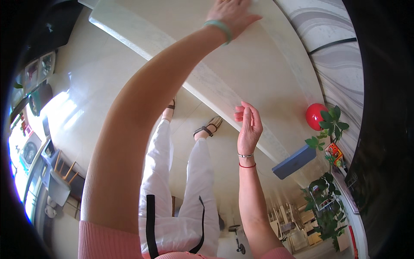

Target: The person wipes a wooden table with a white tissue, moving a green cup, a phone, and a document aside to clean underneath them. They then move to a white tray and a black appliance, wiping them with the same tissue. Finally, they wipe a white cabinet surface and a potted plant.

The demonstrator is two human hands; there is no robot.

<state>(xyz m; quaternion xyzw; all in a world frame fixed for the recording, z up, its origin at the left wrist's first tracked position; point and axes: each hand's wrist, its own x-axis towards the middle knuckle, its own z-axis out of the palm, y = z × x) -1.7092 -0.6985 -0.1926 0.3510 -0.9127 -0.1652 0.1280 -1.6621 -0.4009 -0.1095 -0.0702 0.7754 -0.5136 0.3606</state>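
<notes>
Up at the top edge, my left hand (230, 18) reaches over the pale, glossy tabletop (254, 64), its thumb spread away from the palm. Some of its fingertips are cut off or blurred, and a small whitish patch shows beside them; what that is I cannot make out. A pale green bangle (221, 29) circles the left wrist. My right hand (250, 125) is raised by the near edge of the table, fingers loosely bent with nothing in them. On that wrist are a silver bracelet (246, 155) and a thin red cord (247, 165).
Toward the table's right end are a red ball or balloon (316, 116), a flat blue slab-like object (295, 162) and green leafy plants (333, 123). Patterned grey-white upholstery (327, 26) borders the far side. A chair (60, 183) stands at the lower left.
</notes>
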